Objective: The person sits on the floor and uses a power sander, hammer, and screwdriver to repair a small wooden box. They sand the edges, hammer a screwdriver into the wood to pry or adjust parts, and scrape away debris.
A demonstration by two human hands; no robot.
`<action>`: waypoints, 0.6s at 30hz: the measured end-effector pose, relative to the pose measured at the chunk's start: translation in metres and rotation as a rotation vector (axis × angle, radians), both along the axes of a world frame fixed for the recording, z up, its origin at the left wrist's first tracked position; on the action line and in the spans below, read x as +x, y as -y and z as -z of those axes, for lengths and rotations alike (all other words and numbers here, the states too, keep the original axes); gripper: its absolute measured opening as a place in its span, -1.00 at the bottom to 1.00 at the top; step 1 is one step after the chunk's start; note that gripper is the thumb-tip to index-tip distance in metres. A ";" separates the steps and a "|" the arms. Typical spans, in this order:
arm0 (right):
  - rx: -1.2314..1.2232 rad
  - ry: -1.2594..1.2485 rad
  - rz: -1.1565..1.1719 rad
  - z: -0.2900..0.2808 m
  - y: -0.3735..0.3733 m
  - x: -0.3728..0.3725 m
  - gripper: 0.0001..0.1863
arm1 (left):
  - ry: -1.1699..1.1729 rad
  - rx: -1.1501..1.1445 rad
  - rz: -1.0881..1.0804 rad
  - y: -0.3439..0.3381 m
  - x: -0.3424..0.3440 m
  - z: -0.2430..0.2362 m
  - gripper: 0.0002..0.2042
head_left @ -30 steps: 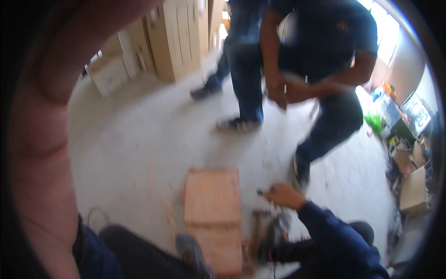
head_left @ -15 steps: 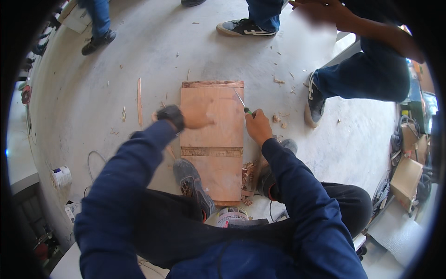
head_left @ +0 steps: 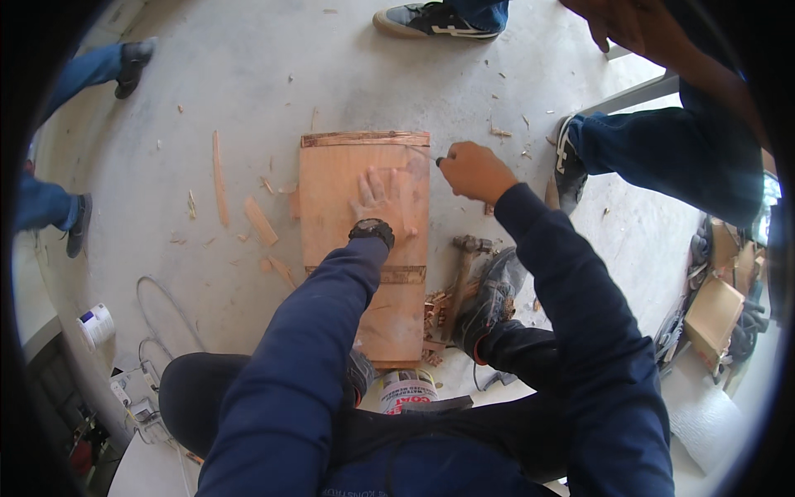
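A reddish-brown wooden board (head_left: 364, 178) lies lengthwise on the floor between my feet. A rough strip runs along its far end, and a dark groove (head_left: 407, 275) crosses it nearer to me. My left hand (head_left: 379, 197) presses flat on the board's upper part, fingers spread, with a dark watch on the wrist. Beyond the board's right edge, my right hand (head_left: 476, 172) is closed around a chisel (head_left: 440, 162). Its thin blade points left over the board's far right corner; most of the handle is hidden in my fist.
A hammer (head_left: 464, 277) leans beside my right shoe (head_left: 497, 290), above wood chips (head_left: 436, 308). Offcuts (head_left: 260, 221) lie left of the board. A bucket (head_left: 408, 389) stands between my legs. Another person's shoes (head_left: 570, 170) are close at right; further legs (head_left: 91, 79) stand at far left.
My left hand has come down flat onto the board, further right. My right hand has turned and lifted, so the chisel now points leftward. The hammer has come into view.
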State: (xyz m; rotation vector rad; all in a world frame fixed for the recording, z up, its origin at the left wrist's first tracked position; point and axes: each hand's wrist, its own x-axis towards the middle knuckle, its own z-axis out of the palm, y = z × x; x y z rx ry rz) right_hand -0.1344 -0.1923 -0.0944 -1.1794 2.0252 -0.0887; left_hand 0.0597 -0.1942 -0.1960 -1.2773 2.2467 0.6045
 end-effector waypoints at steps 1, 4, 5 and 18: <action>0.019 -0.022 -0.168 -0.003 0.009 -0.004 -0.70 | -0.007 -0.004 0.000 0.000 0.001 0.001 0.24; 0.109 -0.017 -0.450 -0.005 0.038 -0.016 -0.80 | 0.007 0.023 -0.003 0.001 0.000 0.004 0.29; 0.149 0.026 -0.370 -0.004 0.050 -0.020 -0.82 | 0.002 0.032 -0.004 0.003 -0.001 0.004 0.33; 0.403 0.005 -0.558 0.018 0.132 0.005 -0.85 | -0.122 0.018 -0.049 -0.003 0.005 0.022 0.11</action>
